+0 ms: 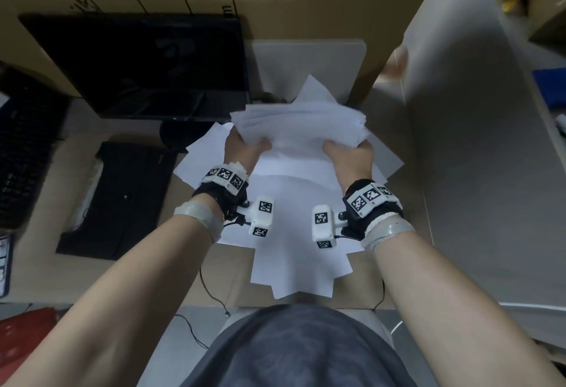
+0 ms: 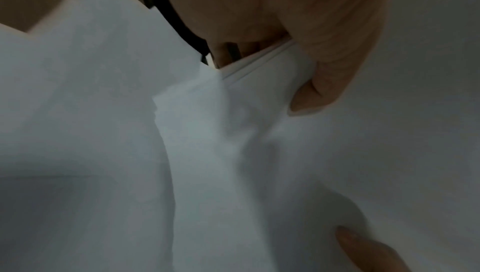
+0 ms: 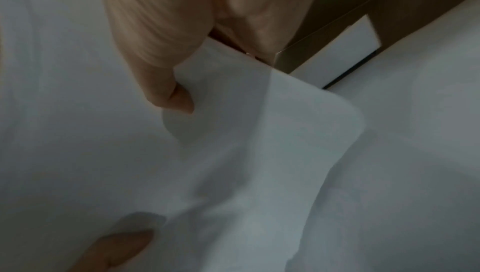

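Left hand (image 1: 245, 150) and right hand (image 1: 352, 158) each pinch one side of the paper bundle (image 1: 301, 124), thumbs on top, probably to square its edges, above the fanned sheets (image 1: 294, 233) on the desk (image 1: 229, 264).

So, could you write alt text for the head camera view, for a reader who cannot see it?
Seen from above, a person's left hand and right hand grip a bundle of white paper above loose sheets fanned out on a desk. A dark monitor stands at the back left.
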`<action>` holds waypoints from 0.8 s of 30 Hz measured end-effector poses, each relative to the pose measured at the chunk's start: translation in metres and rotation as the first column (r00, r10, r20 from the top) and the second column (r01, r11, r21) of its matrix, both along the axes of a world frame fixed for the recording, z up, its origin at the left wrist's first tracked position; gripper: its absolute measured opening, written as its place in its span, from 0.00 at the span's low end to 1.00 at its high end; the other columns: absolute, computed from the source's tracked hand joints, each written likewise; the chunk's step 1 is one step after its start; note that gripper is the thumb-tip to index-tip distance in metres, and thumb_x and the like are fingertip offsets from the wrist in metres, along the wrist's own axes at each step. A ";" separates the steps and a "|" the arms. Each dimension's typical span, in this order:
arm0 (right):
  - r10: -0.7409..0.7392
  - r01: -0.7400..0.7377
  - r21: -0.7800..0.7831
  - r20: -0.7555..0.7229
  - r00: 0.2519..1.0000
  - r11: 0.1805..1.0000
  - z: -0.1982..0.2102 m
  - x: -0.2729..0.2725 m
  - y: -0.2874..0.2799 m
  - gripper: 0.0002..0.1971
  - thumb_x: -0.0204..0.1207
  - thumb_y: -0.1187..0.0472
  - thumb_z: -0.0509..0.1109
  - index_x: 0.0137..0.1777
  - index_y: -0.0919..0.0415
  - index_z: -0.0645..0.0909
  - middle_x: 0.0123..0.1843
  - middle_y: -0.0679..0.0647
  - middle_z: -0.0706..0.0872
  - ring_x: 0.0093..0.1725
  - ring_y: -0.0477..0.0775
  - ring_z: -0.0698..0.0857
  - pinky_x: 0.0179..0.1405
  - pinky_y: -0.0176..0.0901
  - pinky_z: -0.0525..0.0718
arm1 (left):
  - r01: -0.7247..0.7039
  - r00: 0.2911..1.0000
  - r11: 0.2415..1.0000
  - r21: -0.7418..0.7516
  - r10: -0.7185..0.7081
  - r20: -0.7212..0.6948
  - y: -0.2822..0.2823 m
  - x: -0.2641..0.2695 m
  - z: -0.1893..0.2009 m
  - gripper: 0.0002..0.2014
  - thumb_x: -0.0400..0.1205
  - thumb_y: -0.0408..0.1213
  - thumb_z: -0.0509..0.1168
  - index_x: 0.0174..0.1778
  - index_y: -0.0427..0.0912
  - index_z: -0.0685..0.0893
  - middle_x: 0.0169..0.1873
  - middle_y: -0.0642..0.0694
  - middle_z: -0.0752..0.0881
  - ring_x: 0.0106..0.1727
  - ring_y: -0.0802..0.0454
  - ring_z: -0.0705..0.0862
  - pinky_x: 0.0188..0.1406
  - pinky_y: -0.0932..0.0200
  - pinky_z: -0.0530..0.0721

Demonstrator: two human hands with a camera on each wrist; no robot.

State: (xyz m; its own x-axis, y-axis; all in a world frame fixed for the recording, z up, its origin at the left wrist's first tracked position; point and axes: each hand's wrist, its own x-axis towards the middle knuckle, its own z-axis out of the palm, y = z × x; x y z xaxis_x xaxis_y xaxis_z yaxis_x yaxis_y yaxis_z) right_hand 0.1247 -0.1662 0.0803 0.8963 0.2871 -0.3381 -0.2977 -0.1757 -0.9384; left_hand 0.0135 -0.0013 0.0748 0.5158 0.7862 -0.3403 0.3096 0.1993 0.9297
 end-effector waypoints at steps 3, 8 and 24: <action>0.061 -0.065 -0.041 -0.088 0.994 0.997 -0.018 -0.007 -0.009 0.25 0.62 0.68 0.82 0.60 0.60 0.82 0.49 0.52 0.91 0.48 0.48 0.91 0.57 0.47 0.88 | 0.028 1.000 1.000 -0.007 -0.028 -0.011 -0.007 -0.008 -0.010 0.33 0.64 0.28 0.77 0.67 0.37 0.75 0.56 0.43 0.86 0.55 0.50 0.87 0.49 0.61 0.85; 0.092 -0.091 0.017 -0.107 0.990 0.996 -0.009 -0.008 -0.011 0.36 0.54 0.48 0.89 0.63 0.51 0.80 0.55 0.46 0.90 0.55 0.45 0.89 0.63 0.47 0.82 | 0.031 0.998 0.998 -0.060 -0.027 0.058 -0.016 0.006 0.006 0.41 0.65 0.56 0.81 0.70 0.43 0.77 0.65 0.47 0.84 0.65 0.55 0.83 0.65 0.56 0.80; -0.096 0.122 0.138 -0.182 0.979 0.983 0.004 0.012 0.015 0.25 0.73 0.38 0.73 0.66 0.50 0.80 0.63 0.47 0.82 0.63 0.49 0.77 0.65 0.47 0.68 | -0.276 0.961 0.960 -0.043 0.277 0.005 -0.003 0.046 0.012 0.36 0.81 0.60 0.63 0.80 0.42 0.66 0.76 0.46 0.72 0.76 0.49 0.71 0.69 0.61 0.66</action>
